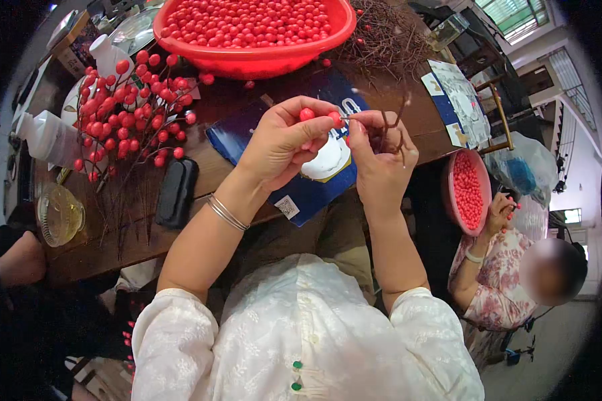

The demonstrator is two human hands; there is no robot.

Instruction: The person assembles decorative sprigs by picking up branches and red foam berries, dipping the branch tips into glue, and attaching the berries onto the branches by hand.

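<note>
Pinched in the fingertips of my left hand (281, 144) is a red artificial berry (336, 119), and another berry (306, 114) rests against the same fingers. My right hand (384, 170) is closed on a thin brown artificial twig (403, 123), whose branches rise beside the fingers. One tip of the twig meets the berry between the two hands; whether it sits inside the berry I cannot tell. Beneath the hands lies a dark blue sheet (237, 137) bearing a white patch (329, 160), partly hidden by my left hand.
A red basin (254, 60) heaped with berries stands at the back, beside bare brown twigs (388, 40). Finished berry branches (130, 110), a black case (177, 192) and a glass bowl (60, 214) occupy the left. At right, another person (498, 281) holds berries near a pink basin (483, 184).
</note>
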